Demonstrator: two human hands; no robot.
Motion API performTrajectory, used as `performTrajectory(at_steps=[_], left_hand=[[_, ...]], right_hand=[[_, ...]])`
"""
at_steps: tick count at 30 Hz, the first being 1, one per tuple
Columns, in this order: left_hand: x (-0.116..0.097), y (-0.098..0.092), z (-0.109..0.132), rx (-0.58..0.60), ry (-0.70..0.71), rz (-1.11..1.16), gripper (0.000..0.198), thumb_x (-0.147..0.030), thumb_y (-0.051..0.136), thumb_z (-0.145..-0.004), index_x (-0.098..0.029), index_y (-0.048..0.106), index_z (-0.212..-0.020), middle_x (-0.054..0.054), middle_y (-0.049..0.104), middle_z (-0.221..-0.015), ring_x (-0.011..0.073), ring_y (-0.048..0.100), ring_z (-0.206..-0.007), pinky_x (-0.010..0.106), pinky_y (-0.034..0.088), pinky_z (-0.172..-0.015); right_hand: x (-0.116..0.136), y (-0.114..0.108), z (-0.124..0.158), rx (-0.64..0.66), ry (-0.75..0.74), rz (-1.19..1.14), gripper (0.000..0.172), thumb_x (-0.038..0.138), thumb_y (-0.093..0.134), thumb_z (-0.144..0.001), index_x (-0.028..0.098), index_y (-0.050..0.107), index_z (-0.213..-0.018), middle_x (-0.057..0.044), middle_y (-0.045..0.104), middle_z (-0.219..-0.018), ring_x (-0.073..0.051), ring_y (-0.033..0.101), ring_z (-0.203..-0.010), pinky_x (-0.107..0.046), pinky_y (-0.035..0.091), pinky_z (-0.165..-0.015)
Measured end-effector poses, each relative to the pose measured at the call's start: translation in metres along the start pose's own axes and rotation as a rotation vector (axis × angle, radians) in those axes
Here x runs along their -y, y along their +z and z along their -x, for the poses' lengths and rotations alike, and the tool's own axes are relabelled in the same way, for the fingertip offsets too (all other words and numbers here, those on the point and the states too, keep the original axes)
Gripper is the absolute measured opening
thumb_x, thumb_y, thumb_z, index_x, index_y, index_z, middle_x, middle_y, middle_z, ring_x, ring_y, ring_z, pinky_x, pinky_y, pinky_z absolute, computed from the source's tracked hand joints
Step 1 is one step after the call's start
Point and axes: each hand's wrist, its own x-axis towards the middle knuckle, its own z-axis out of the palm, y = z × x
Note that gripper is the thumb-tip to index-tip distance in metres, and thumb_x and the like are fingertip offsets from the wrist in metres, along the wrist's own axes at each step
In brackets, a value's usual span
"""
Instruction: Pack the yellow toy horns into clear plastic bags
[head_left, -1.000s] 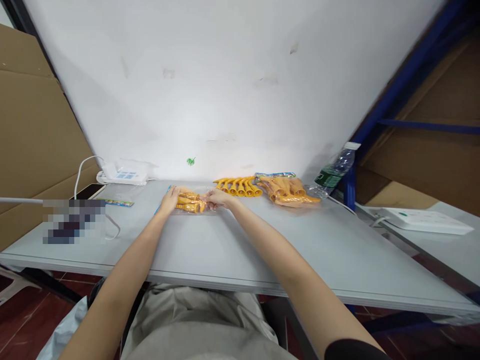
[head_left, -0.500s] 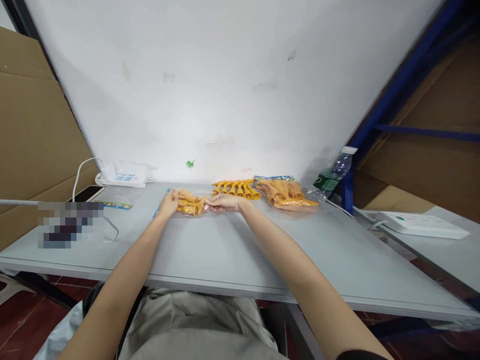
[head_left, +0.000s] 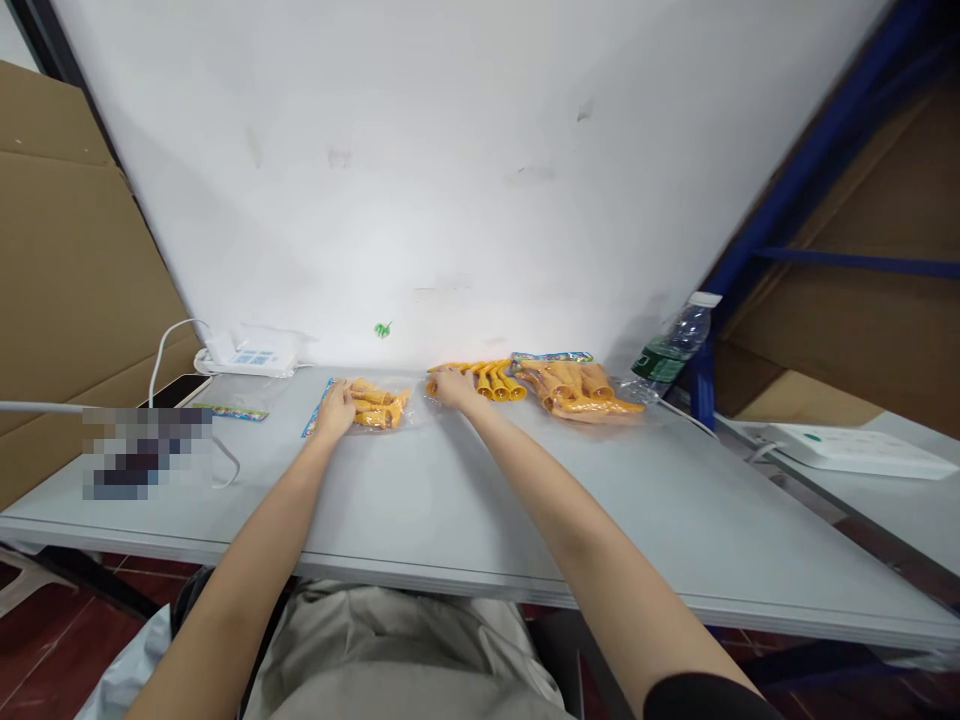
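Observation:
My left hand (head_left: 335,410) is closed on the left part of a clear plastic bag (head_left: 409,412) with a printed blue header, lying on the table. Several orange horn-shaped plastic pieces (head_left: 379,410) are inside it. To the right, my right hand (head_left: 452,387) has its fingers curled over the left end of a row of loose orange plastic horns (head_left: 499,382) near the wall. Its fingertips are partly hidden, and a horn shows at their edge. A filled bag of orange horns (head_left: 581,385) lies right of the row.
At the right stands a tilted plastic bottle (head_left: 667,345) with a green label, near a blue metal post (head_left: 703,385). A white power strip (head_left: 855,450) is farther right. On the left are a phone (head_left: 176,392), cables, a flat bag header (head_left: 236,412) and a white packet (head_left: 259,355).
My right hand has left the bag's open end and moved right and slightly back to the loose horns. My left hand stays on the bag.

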Motion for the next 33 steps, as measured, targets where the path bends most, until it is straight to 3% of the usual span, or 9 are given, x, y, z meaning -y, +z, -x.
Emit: performTrajectory(at_steps=[3,8,12,20,26,33], left_hand=[[0.0,0.0,-0.001,0.003,0.0,0.031,0.042,-0.015,0.037,-0.087,-0.014,0.05,-0.127,0.011,0.051,-0.136,0.0209,0.043,-0.129,0.033,0.029,-0.109],[0.001,-0.001,-0.001,0.036,0.004,0.067,0.043,-0.018,0.038,-0.087,-0.014,0.048,-0.129,0.012,0.05,-0.136,0.0252,0.043,-0.129,0.04,0.029,-0.11],[0.003,0.001,-0.001,0.052,0.025,0.054,0.042,-0.018,0.034,-0.088,-0.015,0.051,-0.127,0.009,0.052,-0.135,0.0214,0.043,-0.128,0.036,0.027,-0.11],[0.008,0.004,-0.004,0.152,0.077,-0.012,0.046,-0.028,0.03,-0.092,-0.012,0.049,-0.13,0.012,0.042,-0.143,0.0209,0.033,-0.136,0.038,0.02,-0.113],[0.008,0.004,-0.003,0.159,0.079,-0.005,0.047,-0.029,0.03,-0.092,-0.011,0.048,-0.131,0.013,0.041,-0.144,0.021,0.031,-0.137,0.038,0.019,-0.113],[0.011,0.006,-0.005,0.156,0.086,-0.004,0.046,-0.03,0.03,-0.091,-0.013,0.049,-0.129,0.012,0.042,-0.143,0.0207,0.033,-0.135,0.039,0.02,-0.113]], right_hand=[[0.008,-0.002,-0.002,0.13,-0.051,0.148,0.039,0.008,0.053,-0.077,0.02,0.062,-0.113,-0.015,0.057,-0.125,-0.032,0.049,-0.117,-0.055,0.031,-0.096],[0.005,-0.008,-0.008,0.15,-0.163,0.194,0.032,0.012,0.06,-0.074,0.019,0.064,-0.105,-0.017,0.055,-0.125,-0.033,0.049,-0.116,-0.048,0.038,-0.092],[-0.006,-0.008,-0.013,0.185,-0.212,0.183,0.041,0.011,0.06,-0.072,0.022,0.061,-0.111,-0.013,0.051,-0.131,-0.032,0.048,-0.118,-0.041,0.042,-0.087],[-0.016,-0.002,-0.009,0.0,-0.246,0.07,0.044,0.003,0.047,-0.073,0.019,0.055,-0.113,-0.012,0.055,-0.123,-0.027,0.049,-0.112,-0.037,0.04,-0.083],[-0.019,-0.002,-0.001,0.022,-0.269,0.106,0.035,0.008,0.047,-0.075,0.02,0.055,-0.107,-0.011,0.06,-0.112,-0.028,0.048,-0.107,-0.04,0.034,-0.084],[-0.016,-0.006,0.0,-0.197,-0.324,0.162,0.033,0.006,0.042,-0.079,0.018,0.053,-0.108,-0.013,0.059,-0.112,-0.027,0.047,-0.106,-0.04,0.029,-0.089]])
